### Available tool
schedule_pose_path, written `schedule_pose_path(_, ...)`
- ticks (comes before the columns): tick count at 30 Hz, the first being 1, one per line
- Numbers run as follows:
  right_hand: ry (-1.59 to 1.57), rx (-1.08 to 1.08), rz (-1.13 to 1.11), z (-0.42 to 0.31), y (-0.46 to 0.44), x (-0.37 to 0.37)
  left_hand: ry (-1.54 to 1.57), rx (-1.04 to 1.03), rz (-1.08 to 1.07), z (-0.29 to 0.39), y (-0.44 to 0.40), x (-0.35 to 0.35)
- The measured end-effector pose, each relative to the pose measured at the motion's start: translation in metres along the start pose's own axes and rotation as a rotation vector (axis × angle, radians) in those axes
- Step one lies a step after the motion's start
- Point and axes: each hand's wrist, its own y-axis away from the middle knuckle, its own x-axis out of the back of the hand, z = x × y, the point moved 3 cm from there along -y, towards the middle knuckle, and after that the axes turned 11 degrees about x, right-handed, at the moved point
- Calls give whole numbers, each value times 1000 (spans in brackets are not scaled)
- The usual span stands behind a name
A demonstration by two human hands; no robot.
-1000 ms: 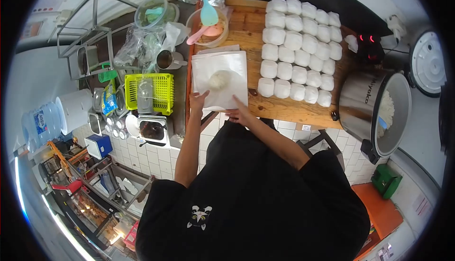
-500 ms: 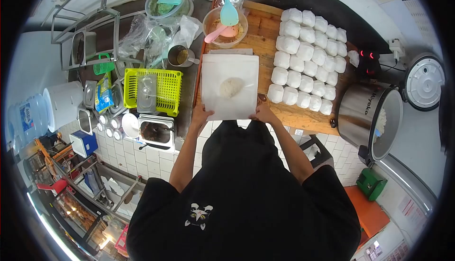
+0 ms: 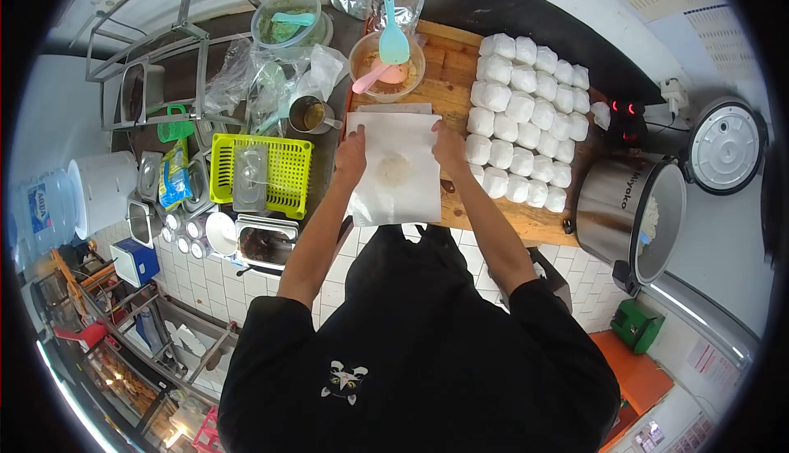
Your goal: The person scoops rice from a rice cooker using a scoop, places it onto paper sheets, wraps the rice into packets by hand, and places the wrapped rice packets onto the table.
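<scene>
White wrapping paper lies on the wooden table, folded over a mound of rice that shows faintly through the sheet. My left hand pinches the paper near its far left corner. At the far right corner, my right hand has its fingers closed on the paper's edge. More sheets stick out just beyond. Past them sits a plastic tub of orange-brown food with a pink spoon and a turquoise rice paddle.
Rows of white wrapped packets cover the table's right side. Beyond them stands a large rice cooker with its lid open. On the left are a yellow-green basket, a metal mug and a tub of green food.
Both hands have moved from the paper's near corners to its far corners, carrying the near edge over the rice. The rice, bare before, is now seen dimly through paper.
</scene>
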Motion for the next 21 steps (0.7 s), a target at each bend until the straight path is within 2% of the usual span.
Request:
schedule_pose_path(2, 311, 161, -98, -7, -3, 3, -119, -82, 26, 3, -3, 1)
schedule_pose_path(5, 348, 429, -105, -38, -1, 20, -241, -331, 130, 11, -10, 7)
schedule_pose_path(6, 279, 498, -108, -48, -3, 20, -274, -433, 175, 14, -10, 11)
schedule_pose_path(9, 73, 656, -111, -68, -7, 14, -221, -488, 123, 26, -15, 20)
schedule_pose_path(12, -53, 712, -126, -70, -4, 4, 80, -407, -87, 22, -6, 30)
schedule_pose_path(15, -21, 721, -235, -73, 29, 9, 117, -451, -97, 10, 31, 30)
schedule_pose_path(17, 38, 706, -385, -70, 57, 3, 27, -464, 12, 2, 63, 20)
schedule_pose_path(18, 145, 747, -283, -73, 71, 4, -18, -474, 66, -1, 78, 13)
schedule_pose_path(20, 367, 827, -65, -80, 90, 6, 30, -356, 202, -11, 97, -6)
schedule_pose_path(21, 350, 808, -54, -80, 96, 2, 55, -294, 267, -15, 108, -12)
